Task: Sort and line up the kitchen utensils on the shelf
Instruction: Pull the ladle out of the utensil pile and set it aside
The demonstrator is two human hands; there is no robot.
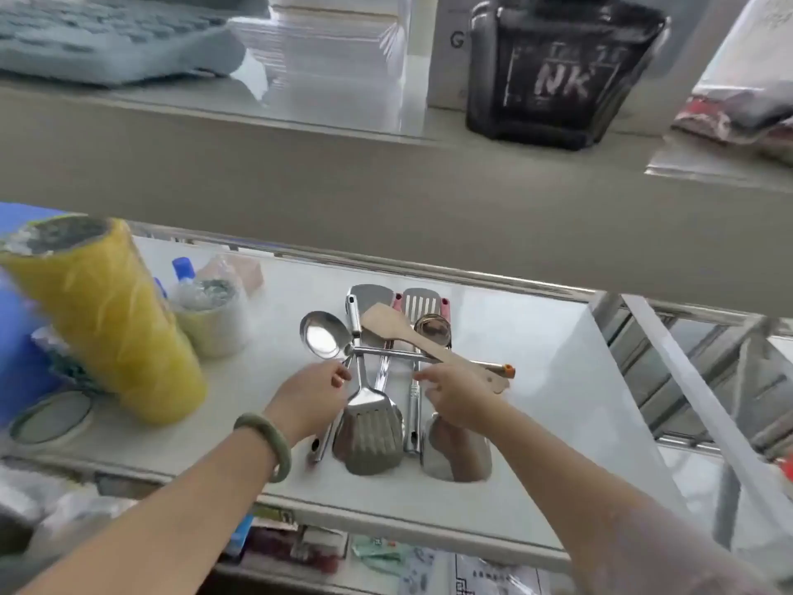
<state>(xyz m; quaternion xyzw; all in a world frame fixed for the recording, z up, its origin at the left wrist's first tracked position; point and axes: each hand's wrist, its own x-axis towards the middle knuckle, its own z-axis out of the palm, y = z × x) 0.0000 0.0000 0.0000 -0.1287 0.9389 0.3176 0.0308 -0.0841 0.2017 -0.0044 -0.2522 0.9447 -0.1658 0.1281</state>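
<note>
A heap of utensils lies on the white shelf point(515, 337). A steel ladle point(324, 337) lies crosswise on top, its orange-tipped handle pointing right. Over it slants a wooden spatula point(386, 324). A slotted steel turner point(371, 431) lies near the front edge, and another slotted turner point(422, 302) and a solid turner point(371, 296) lie at the back. A large spoon point(446, 453) is partly hidden under my right arm. My left hand point(313, 401) has its fingertips pinched at the ladle's neck. My right hand point(455, 397) has its fingers spread, touching the ladle's handle.
A yellow wrapped roll point(107, 319) and a cup of small bottles point(210, 319) stand to the left, with a tape roll point(51, 418) near the front edge. A pink item point(445, 309) lies behind the turners. The upper shelf point(386, 199) overhangs closely. A white panel point(600, 401) stands to the right.
</note>
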